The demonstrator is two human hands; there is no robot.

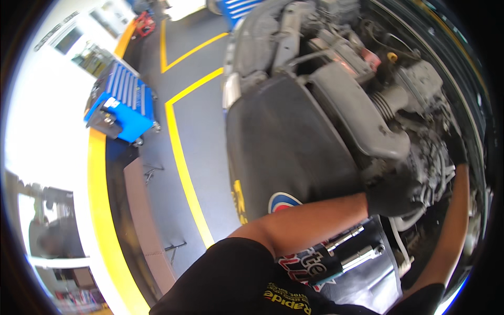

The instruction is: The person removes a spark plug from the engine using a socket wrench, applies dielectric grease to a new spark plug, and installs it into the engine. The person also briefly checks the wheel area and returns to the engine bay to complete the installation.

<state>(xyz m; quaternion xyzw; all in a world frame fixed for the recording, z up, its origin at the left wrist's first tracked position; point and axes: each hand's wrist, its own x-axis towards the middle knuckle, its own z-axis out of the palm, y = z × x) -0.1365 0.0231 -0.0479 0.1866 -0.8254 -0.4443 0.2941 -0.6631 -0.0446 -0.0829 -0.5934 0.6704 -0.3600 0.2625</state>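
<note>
Both my hands wear black gloves and reach into the engine bay of a car with its hood up. My left hand (pixel 392 197) is low beside the engine (pixel 428 163), near its hoses and metal fittings; its fingers are blurred against the dark parts. Further right, my right hand (pixel 455 148) reaches down between the engine and the bay's right edge, its fingers mostly hidden. Whether either hand holds anything does not show. A grey plastic air intake duct (pixel 354 107) runs above them. Under my left forearm, shiny socket tools (pixel 362 258) lie on a printed cover.
A black fender cover (pixel 286 142) drapes over the car's side. At the left stand a blue tool cabinet (pixel 137 102) on casters and a long brown bench (pixel 147 226). Yellow lines (pixel 184 173) mark the grey floor. A grey hose (pixel 398 239) hangs below my left hand.
</note>
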